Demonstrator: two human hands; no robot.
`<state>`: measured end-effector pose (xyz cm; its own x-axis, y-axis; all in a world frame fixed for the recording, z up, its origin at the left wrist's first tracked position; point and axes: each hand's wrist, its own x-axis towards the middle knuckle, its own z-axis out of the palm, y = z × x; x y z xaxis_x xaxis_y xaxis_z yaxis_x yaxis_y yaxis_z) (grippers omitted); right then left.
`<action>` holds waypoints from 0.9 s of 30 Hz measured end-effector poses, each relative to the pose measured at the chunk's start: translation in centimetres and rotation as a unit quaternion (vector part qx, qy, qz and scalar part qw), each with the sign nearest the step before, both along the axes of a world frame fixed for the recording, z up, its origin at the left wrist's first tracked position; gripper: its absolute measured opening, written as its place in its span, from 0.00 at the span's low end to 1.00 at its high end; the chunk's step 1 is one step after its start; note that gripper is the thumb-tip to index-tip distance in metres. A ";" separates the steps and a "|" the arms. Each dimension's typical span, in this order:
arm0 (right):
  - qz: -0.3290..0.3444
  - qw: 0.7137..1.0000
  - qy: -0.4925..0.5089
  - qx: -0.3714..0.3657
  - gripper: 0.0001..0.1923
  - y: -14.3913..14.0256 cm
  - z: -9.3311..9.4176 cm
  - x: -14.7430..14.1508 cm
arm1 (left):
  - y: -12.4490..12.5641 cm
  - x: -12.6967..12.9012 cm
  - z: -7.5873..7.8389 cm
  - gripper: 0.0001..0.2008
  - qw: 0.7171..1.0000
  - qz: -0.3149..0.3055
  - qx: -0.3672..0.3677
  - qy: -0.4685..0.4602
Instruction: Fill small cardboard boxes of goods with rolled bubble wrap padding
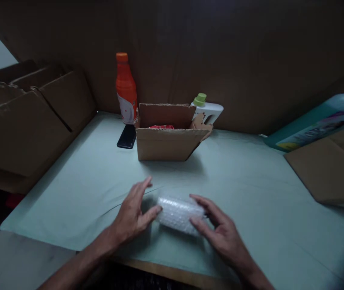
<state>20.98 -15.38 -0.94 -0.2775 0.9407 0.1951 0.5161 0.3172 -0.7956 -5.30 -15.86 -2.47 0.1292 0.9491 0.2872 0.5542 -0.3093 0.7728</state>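
Observation:
A small roll wrapped in bubble wrap lies on the pale green table cover, near the front edge. My left hand rests at its left end, thumb touching the wrap, fingers spread and flat. On the roll's right end sits my right hand, its fingers and thumb laid against the wrap. Neither hand lifts it; what the wrap holds is hidden.
An open cardboard box with something red inside stands behind the roll. An orange bottle, a black phone and a white bottle with a green cap stand by it. Flat cardboard lies right, stacked boxes left.

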 end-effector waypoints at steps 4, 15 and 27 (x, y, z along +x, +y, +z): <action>-0.060 0.991 0.018 0.122 0.21 6.3 6.8 1.4 | 8.4 -1.0 5.5 0.32 0.956 0.072 0.245 0.142; -0.041 0.889 -0.403 0.212 0.24 25.0 15.0 -2.7 | 12.1 -0.6 5.7 0.11 0.929 0.065 0.286 0.225; 0.091 0.788 -0.544 0.273 0.08 25.6 14.1 -7.0 | 12.7 -1.1 5.8 0.09 0.928 0.049 0.291 0.226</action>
<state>13.93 10.22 13.13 -0.6801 0.7248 0.1099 0.7054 0.6062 0.3674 -6.43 -3.17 3.32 0.2836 0.6630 0.6928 0.8283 -0.5334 0.1713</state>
